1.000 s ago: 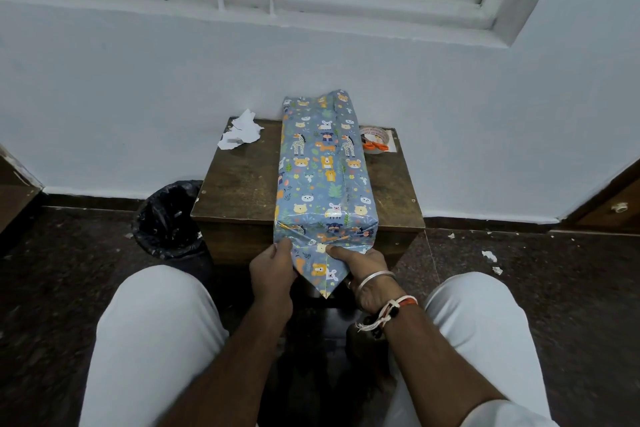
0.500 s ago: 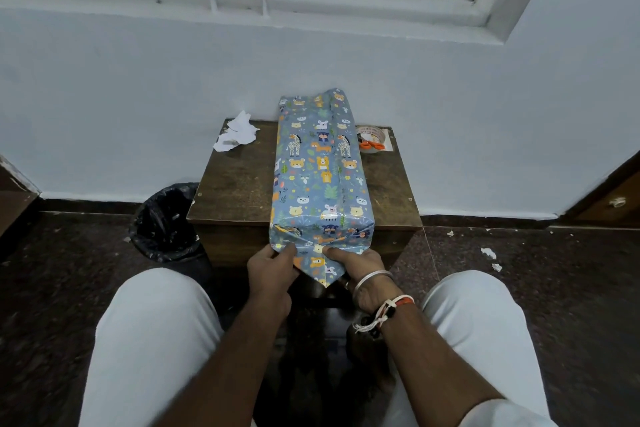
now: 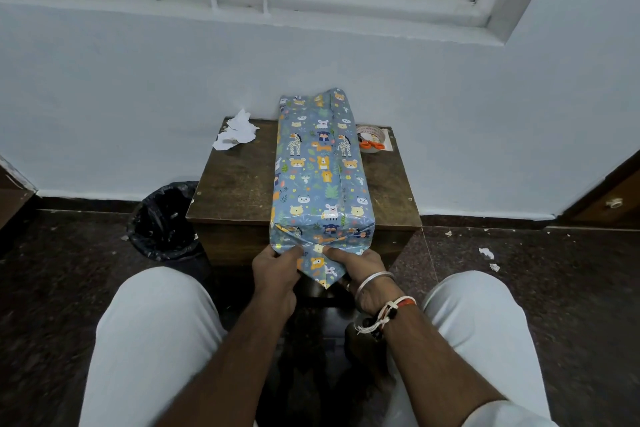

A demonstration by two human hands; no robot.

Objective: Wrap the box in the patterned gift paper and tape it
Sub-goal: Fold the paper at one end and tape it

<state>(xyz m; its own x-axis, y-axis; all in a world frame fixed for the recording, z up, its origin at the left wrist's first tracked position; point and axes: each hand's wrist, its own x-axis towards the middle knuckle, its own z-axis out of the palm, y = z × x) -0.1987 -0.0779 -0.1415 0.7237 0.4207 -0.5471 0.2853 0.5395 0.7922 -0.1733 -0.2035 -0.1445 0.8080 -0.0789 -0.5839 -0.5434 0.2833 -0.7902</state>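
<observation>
A long box wrapped in blue animal-patterned gift paper (image 3: pixel 318 177) lies lengthwise on a small wooden table (image 3: pixel 235 184), its near end overhanging the table's front edge. At that end the paper is folded into a triangular flap (image 3: pixel 320 270) pointing down toward me. My left hand (image 3: pixel 277 274) pinches the flap's left edge, thumb on top. My right hand (image 3: pixel 360 274) pinches its right edge, thumb pressed near the middle. The far end of the paper stands open and unfolded against the wall. A tape roll (image 3: pixel 371 135) with orange scissors (image 3: pixel 372 145) on it sits at the table's back right.
Crumpled white paper scraps (image 3: pixel 235 132) lie at the table's back left corner. A black-lined bin (image 3: pixel 166 218) stands on the floor left of the table. Small paper bits (image 3: pixel 486 253) litter the dark floor at right. My knees flank the table's front.
The flap looked shorter half a second ago and now hangs longer again. Both hands have stayed at its edges, shifting only slightly; the camera view moved a little.
</observation>
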